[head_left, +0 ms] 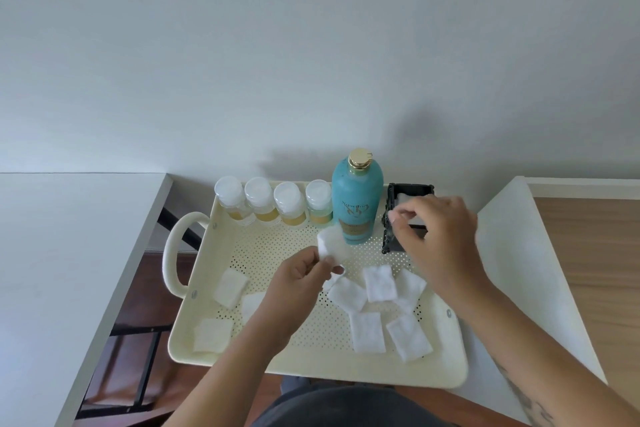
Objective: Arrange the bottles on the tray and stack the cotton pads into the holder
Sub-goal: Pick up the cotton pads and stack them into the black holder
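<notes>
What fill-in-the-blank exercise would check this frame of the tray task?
The small white-capped bottles along the far edge of the tray number ____.
The tall teal bottle has a ____ cap.
The left hand pinches a cotton ____.
The right hand is over the ____ holder.
Missing words: four; gold; pad; black.

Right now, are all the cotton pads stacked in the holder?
No: several cotton pads lie loose on the tray, outside the black holder, and the left hand pinches one pad.
</notes>
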A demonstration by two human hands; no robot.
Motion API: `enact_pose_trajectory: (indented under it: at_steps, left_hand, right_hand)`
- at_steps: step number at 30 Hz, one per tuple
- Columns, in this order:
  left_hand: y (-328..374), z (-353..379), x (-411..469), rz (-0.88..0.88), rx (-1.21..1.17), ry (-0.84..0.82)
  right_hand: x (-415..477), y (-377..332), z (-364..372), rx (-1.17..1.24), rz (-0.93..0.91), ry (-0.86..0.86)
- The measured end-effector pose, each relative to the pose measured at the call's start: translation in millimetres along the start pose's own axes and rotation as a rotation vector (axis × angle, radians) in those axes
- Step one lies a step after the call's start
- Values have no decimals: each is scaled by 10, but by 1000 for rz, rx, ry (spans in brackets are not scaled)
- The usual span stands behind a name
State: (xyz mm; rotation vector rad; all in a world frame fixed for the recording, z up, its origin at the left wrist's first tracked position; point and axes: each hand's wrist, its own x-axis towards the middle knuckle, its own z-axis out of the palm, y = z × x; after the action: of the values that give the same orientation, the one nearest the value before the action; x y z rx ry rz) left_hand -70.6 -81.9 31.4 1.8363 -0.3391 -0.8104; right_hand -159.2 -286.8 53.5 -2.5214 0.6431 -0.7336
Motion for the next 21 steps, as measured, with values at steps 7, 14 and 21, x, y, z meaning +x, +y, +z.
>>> enact_pose_trajectory:
  at_steps: [7,14,21]
  left_hand:
    - [160,45,24,-3,-56,-237]
    - [81,52,129,-57,-66,-312]
    - [-363,20,423,-55,386,85]
  right_hand:
    - [-147,-180,-4,614,422,-584]
    - [-81,-56,-74,626,449,-529]
    - [201,153,-223,421,499,-201]
